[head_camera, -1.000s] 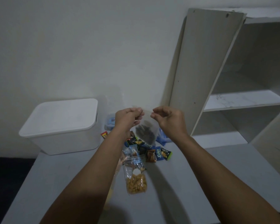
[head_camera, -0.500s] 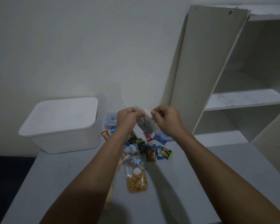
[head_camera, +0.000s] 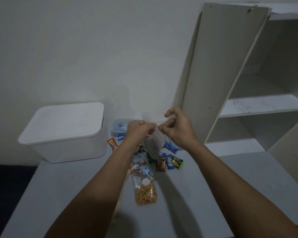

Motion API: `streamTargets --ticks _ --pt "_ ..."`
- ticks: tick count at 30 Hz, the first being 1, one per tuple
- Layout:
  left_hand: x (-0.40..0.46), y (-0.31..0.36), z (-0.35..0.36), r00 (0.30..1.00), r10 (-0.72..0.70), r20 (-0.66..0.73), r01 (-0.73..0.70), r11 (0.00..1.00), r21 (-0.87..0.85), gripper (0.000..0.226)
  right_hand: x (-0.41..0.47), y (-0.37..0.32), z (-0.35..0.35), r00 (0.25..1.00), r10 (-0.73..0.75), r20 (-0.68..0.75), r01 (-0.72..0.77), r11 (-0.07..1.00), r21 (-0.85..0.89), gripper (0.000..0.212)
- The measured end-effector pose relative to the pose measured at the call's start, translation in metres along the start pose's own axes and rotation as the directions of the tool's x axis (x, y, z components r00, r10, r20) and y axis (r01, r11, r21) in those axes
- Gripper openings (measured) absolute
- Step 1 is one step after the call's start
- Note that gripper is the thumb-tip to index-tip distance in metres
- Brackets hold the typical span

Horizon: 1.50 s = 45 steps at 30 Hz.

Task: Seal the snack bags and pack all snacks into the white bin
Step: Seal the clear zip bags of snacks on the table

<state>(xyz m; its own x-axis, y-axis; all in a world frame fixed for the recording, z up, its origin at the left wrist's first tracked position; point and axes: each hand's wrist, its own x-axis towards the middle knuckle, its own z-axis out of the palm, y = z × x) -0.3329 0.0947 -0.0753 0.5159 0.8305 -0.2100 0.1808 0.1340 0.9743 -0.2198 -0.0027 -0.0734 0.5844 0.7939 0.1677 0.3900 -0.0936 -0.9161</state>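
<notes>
A clear zip bag with dark snacks (head_camera: 153, 145) hangs in the air above the snack pile. My left hand (head_camera: 138, 130) pinches its top edge on the left, and my right hand (head_camera: 176, 127) pinches the same edge on the right, index finger raised. Below lies a clear bag of orange snacks (head_camera: 145, 191) flat on the grey table (head_camera: 67, 194). Several small wrapped snacks (head_camera: 170, 163) sit in a pile behind it. The white bin (head_camera: 65, 133) stands at the back left with its lid on.
A clear lidded box with blue contents (head_camera: 119, 127) sits beside the bin against the wall. A red snack bar (head_camera: 112, 144) lies by the bin's corner. A white shelf unit (head_camera: 258, 107) with a leaning board (head_camera: 218, 66) fills the right side.
The bag has turned and hangs lower between my hands. My hands have drawn close together along its top edge, and my right index finger has lifted.
</notes>
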Motion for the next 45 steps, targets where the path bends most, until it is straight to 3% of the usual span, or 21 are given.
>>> streamTargets --ticks 8,13,16,17,19,20,23,24,26,30,34,36,38,41,45 --pt "0.007 -0.013 -0.004 0.999 0.002 0.052 -0.001 1.000 -0.005 0.021 -0.002 0.012 0.004 0.992 0.074 -0.102 -0.067 0.995 0.072 0.047" --pt "0.009 -0.023 -0.003 1.000 -0.009 -0.023 0.008 0.999 -0.039 0.008 -0.001 0.015 -0.002 0.997 0.069 -0.019 -0.067 0.994 0.092 0.043" --pt "0.011 -0.033 -0.008 0.994 0.020 -0.110 -0.027 0.998 -0.064 0.031 0.003 0.016 -0.010 0.993 0.090 0.079 -0.098 0.991 0.093 0.038" --pt "0.011 -0.038 -0.011 0.995 0.025 -0.093 -0.027 0.999 -0.021 0.037 0.004 0.017 -0.013 0.990 0.093 0.109 -0.104 0.989 0.103 0.039" --pt "0.009 -0.050 -0.014 1.000 0.022 -0.004 -0.021 0.996 0.084 0.024 0.005 0.019 -0.018 0.984 0.105 0.145 -0.120 0.987 0.104 0.040" --pt "0.007 -0.056 -0.014 1.000 0.006 0.029 -0.009 0.996 0.094 0.015 0.005 0.020 -0.021 0.982 0.115 0.147 -0.133 0.984 0.120 0.038" --pt "0.001 -0.076 -0.009 0.994 -0.108 0.028 0.108 0.994 -0.005 0.013 0.000 0.036 -0.027 0.967 0.226 0.119 -0.249 0.934 0.254 0.019" --pt "0.000 -0.084 -0.008 0.988 -0.153 0.015 0.154 0.987 -0.038 0.012 -0.004 0.045 -0.027 0.948 0.283 0.145 -0.313 0.912 0.264 0.025" --pt "0.000 -0.100 -0.005 0.972 -0.236 0.002 0.235 0.969 -0.079 0.010 -0.016 0.066 -0.023 0.900 0.367 0.236 -0.409 0.898 0.161 0.035" --pt "-0.008 -0.124 0.000 0.935 -0.353 -0.022 0.350 0.932 -0.097 0.004 -0.041 0.105 -0.005 0.834 0.478 0.275 -0.498 0.867 0.004 0.011" --pt "-0.020 -0.140 0.000 0.904 -0.424 0.050 0.426 0.904 -0.041 0.006 -0.049 0.128 0.008 0.812 0.539 0.223 -0.538 0.840 -0.073 0.013" --pt "-0.025 -0.148 0.000 0.913 -0.407 0.010 0.407 0.913 0.026 0.006 -0.048 0.140 0.009 0.800 0.560 0.214 -0.547 0.828 -0.123 0.016" --pt "-0.027 -0.165 0.000 0.941 -0.334 -0.049 0.337 0.922 0.189 0.012 -0.046 0.150 0.008 0.788 0.583 0.198 -0.557 0.812 -0.171 0.015" --pt "-0.031 -0.189 0.002 0.960 -0.276 -0.053 0.270 0.851 0.451 0.016 -0.044 0.162 0.006 0.781 0.612 0.127 -0.584 0.787 -0.201 0.013" --pt "-0.033 -0.215 0.007 0.949 -0.313 -0.025 0.266 0.760 0.593 0.032 -0.042 0.178 0.010 0.787 0.617 0.018 -0.598 0.769 -0.226 0.018"
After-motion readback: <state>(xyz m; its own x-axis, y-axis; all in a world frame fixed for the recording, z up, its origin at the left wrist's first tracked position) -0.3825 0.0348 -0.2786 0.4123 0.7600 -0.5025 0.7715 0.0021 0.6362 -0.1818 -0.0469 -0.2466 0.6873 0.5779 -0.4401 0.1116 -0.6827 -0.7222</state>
